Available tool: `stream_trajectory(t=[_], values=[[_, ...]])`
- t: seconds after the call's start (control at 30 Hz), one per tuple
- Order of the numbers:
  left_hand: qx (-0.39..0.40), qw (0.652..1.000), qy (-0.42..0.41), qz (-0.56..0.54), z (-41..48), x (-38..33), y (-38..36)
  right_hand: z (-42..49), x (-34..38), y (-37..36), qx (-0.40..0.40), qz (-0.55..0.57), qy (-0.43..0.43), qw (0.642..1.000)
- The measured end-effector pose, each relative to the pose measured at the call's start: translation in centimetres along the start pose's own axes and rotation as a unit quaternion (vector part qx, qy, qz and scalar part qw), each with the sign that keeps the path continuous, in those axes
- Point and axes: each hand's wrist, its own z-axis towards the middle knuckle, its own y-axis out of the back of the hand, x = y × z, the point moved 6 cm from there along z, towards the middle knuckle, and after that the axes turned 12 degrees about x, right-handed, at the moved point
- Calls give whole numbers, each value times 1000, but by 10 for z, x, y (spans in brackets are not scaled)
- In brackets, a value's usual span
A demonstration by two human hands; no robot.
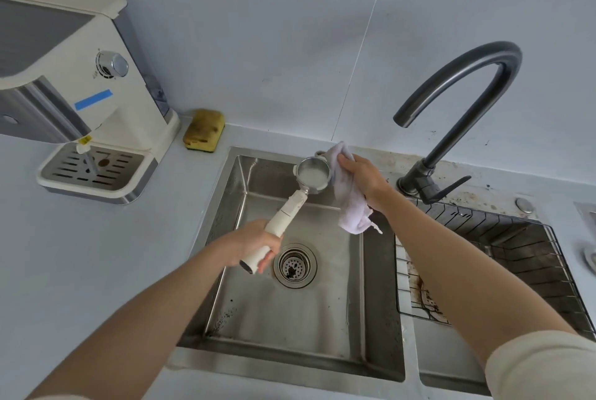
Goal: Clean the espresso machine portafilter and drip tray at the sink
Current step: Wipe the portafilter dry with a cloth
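- L hand (pixel 254 246) has its fingers wrapped round the white handle of the portafilter (pixel 314 173), near the tail end. That gives a long lever, so the wrist can tilt & turn the basket.
- Portafilter is held over the sink (pixel 232 206), basket up by the back rim w/ open side facing up. Drips fall into the basin, not onto the counter.
- R hand (pixel 361 178) has its fingers curled on a pale cloth (pixel 350 202), pressed vs the basket's far-right side. The rest hangs loose below the wrist. Prob. wiping the outer rim.
- Faucet (pixel 467 77): no water seen running, so I'd judge wipe stage, not rinse.
- Dark grounds sit in the drain strainer (pixel 295 265).
- Drip tray (pixel 93 170) sits on the espresso machine (pixel 80 77), well apart from the sink. That half is not yet done.
- Sponge (pixel 203 130) lies by the wall, betw. machine & sink.
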Motion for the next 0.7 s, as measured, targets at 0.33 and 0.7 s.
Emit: stream_trajectory(t=[0.33, 0.7], values=[[-73, 931, 87, 346, -8, -30, 52, 4, -10, 10, 74, -126, -70, 987], [-98, 857, 148, 485, 4, -41, 44, 9, 2, -28, 143, -495, -52, 856]])
